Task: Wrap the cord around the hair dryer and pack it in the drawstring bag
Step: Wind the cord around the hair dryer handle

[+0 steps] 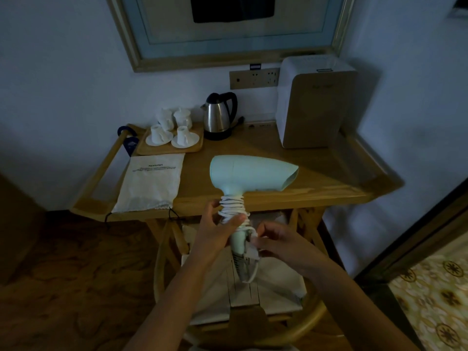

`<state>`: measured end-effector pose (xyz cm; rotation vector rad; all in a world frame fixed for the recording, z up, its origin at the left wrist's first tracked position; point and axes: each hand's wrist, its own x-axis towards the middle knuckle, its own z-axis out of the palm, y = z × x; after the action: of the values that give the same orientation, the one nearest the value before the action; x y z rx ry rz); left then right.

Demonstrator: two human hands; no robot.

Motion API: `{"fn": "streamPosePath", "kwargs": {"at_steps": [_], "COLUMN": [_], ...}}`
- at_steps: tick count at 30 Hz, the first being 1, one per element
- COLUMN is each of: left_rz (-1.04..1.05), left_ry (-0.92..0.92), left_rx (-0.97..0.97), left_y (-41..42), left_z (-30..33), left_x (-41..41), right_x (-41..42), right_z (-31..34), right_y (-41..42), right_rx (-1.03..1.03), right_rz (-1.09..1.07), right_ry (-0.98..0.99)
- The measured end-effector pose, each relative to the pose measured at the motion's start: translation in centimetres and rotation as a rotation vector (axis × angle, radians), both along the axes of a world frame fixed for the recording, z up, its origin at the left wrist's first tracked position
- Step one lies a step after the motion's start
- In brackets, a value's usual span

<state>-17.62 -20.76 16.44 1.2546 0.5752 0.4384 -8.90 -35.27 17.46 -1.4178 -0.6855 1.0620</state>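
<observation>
A pale mint hair dryer [250,173] is held upright in front of the table edge, nozzle pointing right. Its white cord [233,206] is wound in several tight loops around the upper handle. My left hand [217,229] grips the handle over the loops. My right hand [278,241] pinches the cord's end and plug [249,252] against the lower handle. The white drawstring bag [152,183] lies flat on the table's left side, its opening and dark drawstrings at the near edge.
The wooden table [329,178] carries a tray of white cups [172,135], a steel kettle [220,115] and a white appliance [314,102] at the back. A wooden chair [253,300] with a cushion stands below my hands.
</observation>
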Motion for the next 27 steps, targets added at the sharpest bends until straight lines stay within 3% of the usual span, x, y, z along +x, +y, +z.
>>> {"fn": "streamPosePath", "kwargs": {"at_steps": [4,6,14,20,24,27], "left_rz": [-0.049,-0.061,-0.049,-0.004,0.011,0.029], "left_ry": [-0.112,-0.116,0.064,0.125,0.072,-0.023], "left_rx": [-0.216,-0.219,0.019,0.245,0.017,-0.225], "left_y": [-0.3,-0.2,1.0,0.9,0.9,0.8], "left_z": [0.1,0.3,0.6,0.5,0.1,-0.1], "left_x": [0.2,0.2,-0.4,-0.2,-0.4,-0.4], "right_x": [0.4,0.2,-0.4,-3.4,-3.8,-2.3], "right_z": [-0.1,-0.3,0.7,-2.7,-2.2,-1.1], "right_y": [0.2,0.4,1.7,2.4,2.0,1.6], "right_rx": [0.123,0.158,-0.115,-0.108,-0.037,0.008], "right_rz": [0.087,0.078,0.096,-0.176,-0.325,-0.260], "right_ry": [0.256,0.313,-0.641,-1.119,-0.864,-0.596]}}
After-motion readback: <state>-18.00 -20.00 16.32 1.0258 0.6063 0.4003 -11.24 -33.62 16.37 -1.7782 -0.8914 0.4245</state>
